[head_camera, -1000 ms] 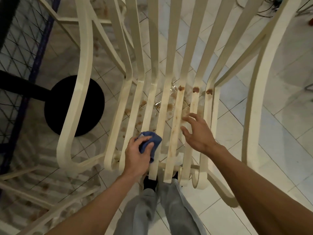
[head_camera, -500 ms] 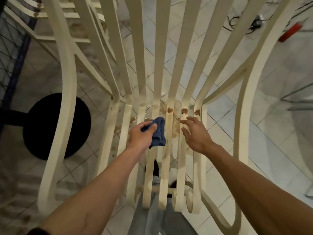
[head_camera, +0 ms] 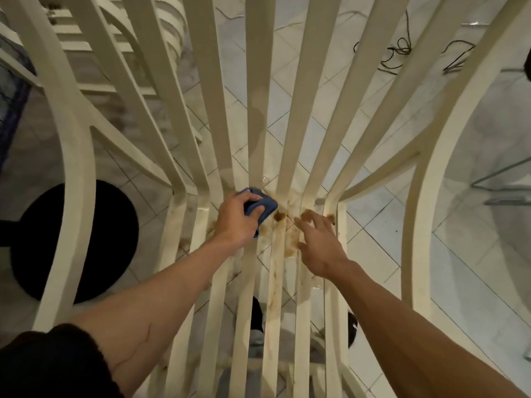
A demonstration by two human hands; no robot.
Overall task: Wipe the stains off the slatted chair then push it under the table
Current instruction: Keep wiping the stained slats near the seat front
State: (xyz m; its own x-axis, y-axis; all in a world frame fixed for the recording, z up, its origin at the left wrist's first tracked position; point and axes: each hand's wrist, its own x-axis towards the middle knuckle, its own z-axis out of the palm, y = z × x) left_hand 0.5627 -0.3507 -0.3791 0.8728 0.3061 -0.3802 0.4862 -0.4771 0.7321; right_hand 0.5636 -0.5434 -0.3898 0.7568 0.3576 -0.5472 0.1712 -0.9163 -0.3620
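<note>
A cream slatted chair (head_camera: 307,90) fills the view, seen from above its seat front, with the backrest slats rising away from me. Brown stains (head_camera: 279,216) sit where the seat slats bend into the back, and more streaks run down the middle seat slats. My left hand (head_camera: 235,222) grips a bunched blue cloth (head_camera: 263,209) and presses it on the slats just left of the brown blobs. My right hand (head_camera: 319,242) hovers with spread fingers over the right seat slats, fingertips near another stain (head_camera: 330,216).
A round black base (head_camera: 57,242) stands on the tiled floor at left. Another cream slatted chair (head_camera: 71,44) is at the upper left. Black cables (head_camera: 399,53) lie on the floor at the far right. My shoes show under the seat.
My left hand has carried the cloth forward along the seat slats to the bend at the backrest. My right hand has also moved forward, and my head has leaned closer.
</note>
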